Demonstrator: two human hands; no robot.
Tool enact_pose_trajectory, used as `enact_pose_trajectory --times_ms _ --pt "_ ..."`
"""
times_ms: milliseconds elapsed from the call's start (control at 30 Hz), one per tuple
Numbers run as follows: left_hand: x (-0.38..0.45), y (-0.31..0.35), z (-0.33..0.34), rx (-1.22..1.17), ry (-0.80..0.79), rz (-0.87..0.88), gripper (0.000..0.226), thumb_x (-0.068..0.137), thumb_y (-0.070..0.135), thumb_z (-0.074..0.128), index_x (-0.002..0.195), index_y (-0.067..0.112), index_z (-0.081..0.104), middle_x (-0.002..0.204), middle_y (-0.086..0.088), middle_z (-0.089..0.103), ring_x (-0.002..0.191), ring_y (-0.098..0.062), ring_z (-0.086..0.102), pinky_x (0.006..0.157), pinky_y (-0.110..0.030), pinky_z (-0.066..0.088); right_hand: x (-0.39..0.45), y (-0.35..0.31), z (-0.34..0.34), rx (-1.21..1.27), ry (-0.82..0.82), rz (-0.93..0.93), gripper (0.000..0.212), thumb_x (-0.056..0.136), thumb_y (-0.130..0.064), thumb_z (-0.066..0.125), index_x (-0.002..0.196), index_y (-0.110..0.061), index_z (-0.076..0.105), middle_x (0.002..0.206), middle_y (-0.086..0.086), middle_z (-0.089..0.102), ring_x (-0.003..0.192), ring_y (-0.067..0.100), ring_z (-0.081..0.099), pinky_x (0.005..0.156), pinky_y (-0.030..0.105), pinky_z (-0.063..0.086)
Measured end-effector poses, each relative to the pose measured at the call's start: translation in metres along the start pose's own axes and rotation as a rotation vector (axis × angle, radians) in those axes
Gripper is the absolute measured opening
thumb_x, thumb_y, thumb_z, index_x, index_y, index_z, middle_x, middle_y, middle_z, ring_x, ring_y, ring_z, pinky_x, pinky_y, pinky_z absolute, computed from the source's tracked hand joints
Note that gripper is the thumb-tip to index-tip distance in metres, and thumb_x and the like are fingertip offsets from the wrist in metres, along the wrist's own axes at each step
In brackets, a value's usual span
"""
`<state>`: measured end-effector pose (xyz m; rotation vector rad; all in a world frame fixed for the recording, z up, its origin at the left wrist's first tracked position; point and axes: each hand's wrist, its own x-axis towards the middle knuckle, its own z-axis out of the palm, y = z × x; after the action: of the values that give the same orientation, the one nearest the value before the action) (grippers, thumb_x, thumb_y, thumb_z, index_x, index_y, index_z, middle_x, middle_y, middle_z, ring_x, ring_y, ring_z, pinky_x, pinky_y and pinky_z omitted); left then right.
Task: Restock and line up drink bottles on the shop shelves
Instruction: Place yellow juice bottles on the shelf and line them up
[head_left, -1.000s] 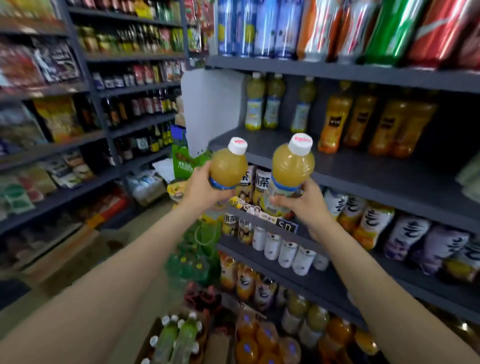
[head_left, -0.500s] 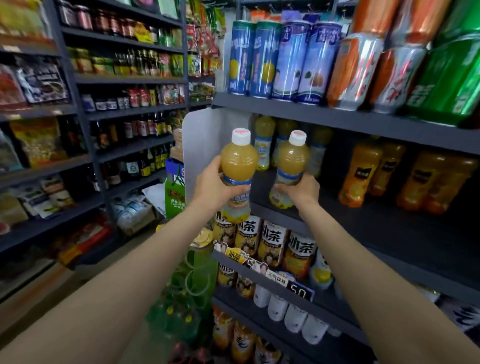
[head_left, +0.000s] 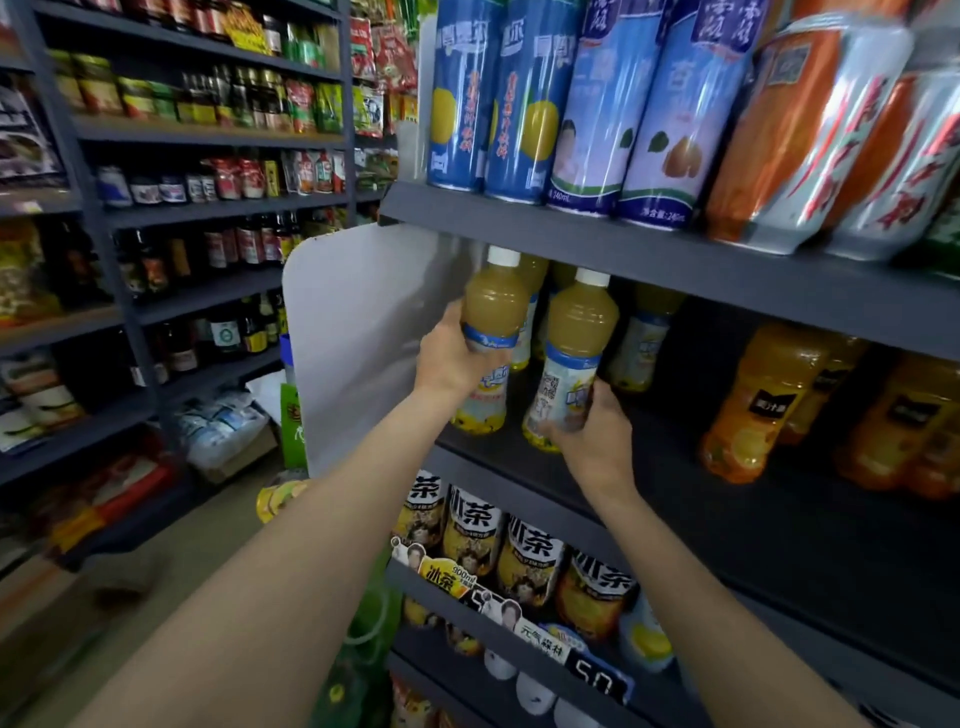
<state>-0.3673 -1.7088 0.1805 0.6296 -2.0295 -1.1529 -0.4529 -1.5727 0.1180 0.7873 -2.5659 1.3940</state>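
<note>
Two yellow juice bottles with white caps are held at the left end of the middle shelf (head_left: 779, 519), close to its front edge. The left bottle (head_left: 493, 322) is grasped by the left hand (head_left: 447, 358), whose grip is closed around the middle of the bottle at the blue label band; the thumb side is seen against the white side panel (head_left: 353, 332) that closes the left end of the shelf. The right bottle (head_left: 574, 353) is grasped by the right hand (head_left: 597, 431), with the grip closed around its lower part, near the base. Both bottles are kept nearly upright and stand side by side, just beside each other. Whether their bases already touch the shelf board cannot be told.

Behind them, toward the back of the same shelf, more bottles of the same yellow drink (head_left: 636, 343) are seen in a row. Further to the right on this shelf, orange juice bottles (head_left: 753, 405) with dark labels are placed, well apart from the two held bottles.

On the shelf above, tall blue cans (head_left: 519, 104) are lined up at the front edge, with orange and silver cans (head_left: 800, 130) to their right. On the shelf below, iced tea bottles (head_left: 530, 556) are lined up behind a price strip (head_left: 519, 618).
</note>
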Motion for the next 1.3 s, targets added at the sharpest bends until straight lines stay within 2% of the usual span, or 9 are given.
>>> enact_pose_trajectory --times_ms 233,533,700,800,900,1000,1100,1200,1300 --pt "-0.013 -0.045 0.029 0.355 -0.06 -0.105 0.068 0.073 0.028 0.076 0.128 0.008 0.042 0.123 -0.019 0.045 0.117 -0.036 0.044 0.099 -0.039 0.035 0.035 -0.012 0.024 -0.163 0.056 0.052 0.066 0.078 -0.024 0.073 0.13 -0.008 0.036 0.13 0.01 0.045 0.119 0.031 0.046 0.088 0.042 0.046" --pt "-0.006 -0.05 0.039 0.315 0.037 -0.13 0.064 0.075 0.028 0.075 0.127 0.01 0.042 0.123 -0.015 0.048 0.114 -0.034 0.048 0.089 -0.04 0.04 0.061 -0.014 0.03 0.011 -0.026 0.201 0.073 0.08 -0.018 0.072 0.138 -0.008 0.029 0.136 0.015 0.041 0.126 0.032 0.041 0.097 0.04 0.04" --pt "0.001 -0.045 0.042 0.274 0.006 -0.144 0.053 0.08 0.016 0.07 0.124 0.004 0.042 0.126 -0.017 0.05 0.116 -0.034 0.049 0.091 -0.038 0.039 0.027 -0.009 0.0 0.008 -0.115 0.122 0.069 0.084 -0.009 0.065 0.141 -0.011 0.027 0.14 0.014 0.037 0.126 0.027 0.041 0.097 0.031 0.037" --pt "-0.025 -0.036 0.036 0.273 0.118 -0.026 0.049 0.08 0.005 0.064 0.125 0.0 0.043 0.123 -0.022 0.046 0.111 -0.039 0.049 0.09 -0.036 0.036 0.003 -0.008 -0.03 0.002 -0.118 0.094 0.06 0.085 -0.013 0.064 0.137 -0.012 0.034 0.137 0.011 0.041 0.122 0.025 0.045 0.098 0.033 0.041" --pt "-0.084 -0.019 0.033 0.105 0.196 0.197 0.036 0.082 0.0 0.054 0.118 0.002 0.049 0.115 -0.015 0.049 0.099 -0.028 0.053 0.082 -0.029 0.039 -0.04 -0.01 -0.066 -0.036 -0.145 0.07 0.05 0.086 -0.017 0.063 0.131 -0.012 0.041 0.13 0.007 0.047 0.11 0.02 0.052 0.089 0.028 0.043" --pt "-0.166 -0.017 0.045 -0.033 -0.019 0.263 0.032 0.088 0.004 0.05 0.119 0.009 0.046 0.104 -0.001 0.052 0.081 -0.012 0.053 0.07 -0.018 0.04 -0.098 -0.005 -0.103 -0.077 -0.169 0.083 0.043 0.088 -0.018 0.061 0.127 -0.012 0.045 0.119 0.003 0.052 0.093 0.014 0.054 0.081 0.025 0.044" --pt "-0.252 -0.047 0.067 0.027 -0.421 0.171 0.03 0.091 0.01 0.05 0.12 0.014 0.045 0.095 0.005 0.053 0.076 -0.013 0.055 0.068 -0.028 0.046 -0.164 0.019 -0.129 -0.126 -0.287 0.081 0.04 0.089 -0.019 0.06 0.125 -0.013 0.045 0.109 0.0 0.054 0.089 0.013 0.053 0.075 0.021 0.04" --pt "-0.324 -0.086 0.089 0.231 -0.854 0.021 0.038 0.091 0.012 0.052 0.127 0.01 0.041 0.105 -0.001 0.053 0.091 -0.022 0.057 0.079 -0.035 0.046 -0.228 0.061 -0.145 -0.202 -0.556 0.162 0.044 0.09 -0.024 0.059 0.129 -0.015 0.042 0.119 0.001 0.051 0.099 0.012 0.052 0.08 0.021 0.041" --pt "-0.381 -0.121 0.111 0.455 -1.096 -0.059 0.046 0.087 0.013 0.055 0.13 0.004 0.041 0.113 -0.01 0.059 0.107 -0.029 0.055 0.086 -0.034 0.043 -0.286 0.125 -0.16 -0.233 -0.665 0.416 0.05 0.09 -0.026 0.06 0.133 -0.013 0.039 0.128 0.006 0.05 0.113 0.018 0.051 0.083 0.021 0.04"
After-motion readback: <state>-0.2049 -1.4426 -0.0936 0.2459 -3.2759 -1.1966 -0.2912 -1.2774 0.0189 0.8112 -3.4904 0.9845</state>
